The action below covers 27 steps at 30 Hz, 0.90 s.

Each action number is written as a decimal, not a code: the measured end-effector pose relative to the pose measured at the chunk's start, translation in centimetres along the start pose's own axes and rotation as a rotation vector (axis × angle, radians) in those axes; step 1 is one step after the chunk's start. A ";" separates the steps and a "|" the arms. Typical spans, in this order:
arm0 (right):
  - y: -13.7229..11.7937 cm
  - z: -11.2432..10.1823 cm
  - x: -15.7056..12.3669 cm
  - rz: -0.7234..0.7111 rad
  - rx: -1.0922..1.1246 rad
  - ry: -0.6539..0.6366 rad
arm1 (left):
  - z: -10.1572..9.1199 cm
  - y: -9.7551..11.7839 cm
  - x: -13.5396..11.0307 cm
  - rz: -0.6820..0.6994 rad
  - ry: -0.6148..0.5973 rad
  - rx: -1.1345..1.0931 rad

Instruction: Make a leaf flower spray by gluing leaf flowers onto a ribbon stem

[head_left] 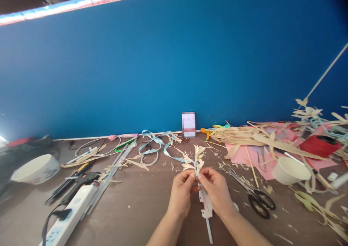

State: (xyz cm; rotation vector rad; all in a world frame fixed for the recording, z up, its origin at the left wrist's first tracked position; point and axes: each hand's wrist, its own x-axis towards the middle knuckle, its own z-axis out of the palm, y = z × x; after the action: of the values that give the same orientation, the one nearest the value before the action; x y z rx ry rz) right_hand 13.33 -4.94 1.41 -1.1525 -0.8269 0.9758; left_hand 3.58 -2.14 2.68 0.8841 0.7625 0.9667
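A small bunch of cream husk flowers [199,152] stands up between my hands at the middle of the table. My left hand [181,191] pinches its base with thumb and finger. My right hand [216,189] is closed on the same base from the other side, thumbs almost touching. A light blue ribbon [174,156] runs from the flower base leftward into loose loops on the table. Under my right hand lies a white glue gun [207,205], partly covered, with a glue stick [209,229] sticking out of its rear.
Black-handled scissors [258,200] lie right of my hands, near a white cup [290,170] and a pile of dry husks [239,135] on pink paper. At left are a white bowl [36,169], a black glue gun [81,182] and a power strip [72,215]. A blue partition [163,64] stands behind.
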 end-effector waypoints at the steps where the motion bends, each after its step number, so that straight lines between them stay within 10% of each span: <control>1: 0.1 0.0 0.0 0.000 0.000 0.004 | 0.0 0.0 0.0 0.006 -0.002 -0.001; 27: -0.1 -0.1 -0.1 -0.119 -0.174 -0.005 | -0.2 -0.1 -0.4 0.069 -0.005 0.099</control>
State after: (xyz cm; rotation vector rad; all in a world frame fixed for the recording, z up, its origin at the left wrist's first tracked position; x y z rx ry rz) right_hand 13.42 -5.10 1.46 -1.2342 -0.9881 0.8209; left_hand 3.33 -2.45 2.62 1.0040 0.7854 0.9942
